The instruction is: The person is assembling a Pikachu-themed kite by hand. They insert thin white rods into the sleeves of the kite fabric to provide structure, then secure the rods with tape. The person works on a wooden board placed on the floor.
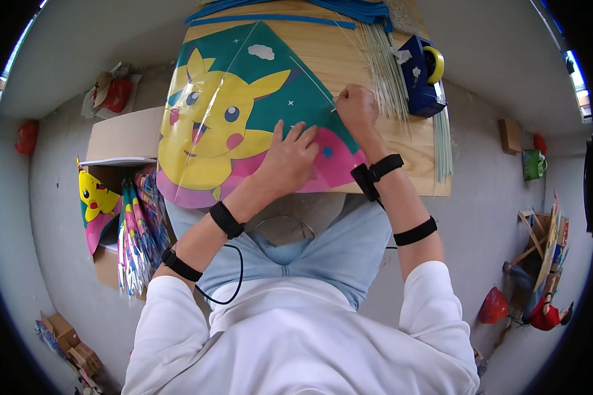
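A diamond-shaped kite sheet [203, 141], printed with a yellow cartoon animal on green and pink, lies on the table. Along its upper right edge runs a thin pale rod [314, 83]. My left hand [290, 158] rests on the sheet's lower right part, fingers spread and pressing down. At the sheet's right edge, my right hand [357, 108] is closed in a fist by the rod's lower end. Whatever its fingers hold is hidden. Another thin rod [234, 56] crosses the sheet from its top corner.
A blue tape dispenser [423, 79] with yellow tape stands on the wooden table [402, 168], beside a bundle of thin rods [385, 69]. Blue strips [270, 18] lie at the far edge. Left of the table, a cardboard box [128, 135] holds several rolled kites [135, 230].
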The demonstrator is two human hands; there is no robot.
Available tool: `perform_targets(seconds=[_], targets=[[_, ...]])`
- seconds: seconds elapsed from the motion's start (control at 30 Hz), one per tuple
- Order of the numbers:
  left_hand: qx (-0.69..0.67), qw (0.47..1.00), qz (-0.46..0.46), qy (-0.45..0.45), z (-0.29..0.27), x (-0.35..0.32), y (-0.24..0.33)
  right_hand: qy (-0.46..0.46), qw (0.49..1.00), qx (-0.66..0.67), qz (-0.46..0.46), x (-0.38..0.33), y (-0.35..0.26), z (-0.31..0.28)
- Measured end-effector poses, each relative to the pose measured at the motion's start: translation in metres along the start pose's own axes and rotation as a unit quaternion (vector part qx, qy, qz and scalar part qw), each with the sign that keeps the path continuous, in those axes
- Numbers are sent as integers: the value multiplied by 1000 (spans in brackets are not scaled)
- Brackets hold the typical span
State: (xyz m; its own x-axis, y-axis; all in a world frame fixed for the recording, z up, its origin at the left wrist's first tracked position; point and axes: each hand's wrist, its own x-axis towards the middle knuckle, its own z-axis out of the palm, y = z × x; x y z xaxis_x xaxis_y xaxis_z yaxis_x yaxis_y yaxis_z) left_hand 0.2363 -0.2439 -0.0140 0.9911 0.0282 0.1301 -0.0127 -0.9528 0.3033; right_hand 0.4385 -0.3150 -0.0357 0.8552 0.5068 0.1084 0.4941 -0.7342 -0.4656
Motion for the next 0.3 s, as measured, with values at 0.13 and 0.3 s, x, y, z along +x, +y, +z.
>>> perform_targets(seconds=[0.13, 0.3], targets=[[-1, 999, 21, -42, -1, -24, 26, 15, 997, -73, 24, 2, -8, 26], [60, 997, 24, -36, 22, -47, 25, -67, 995, -36, 57, 27, -12, 29]])
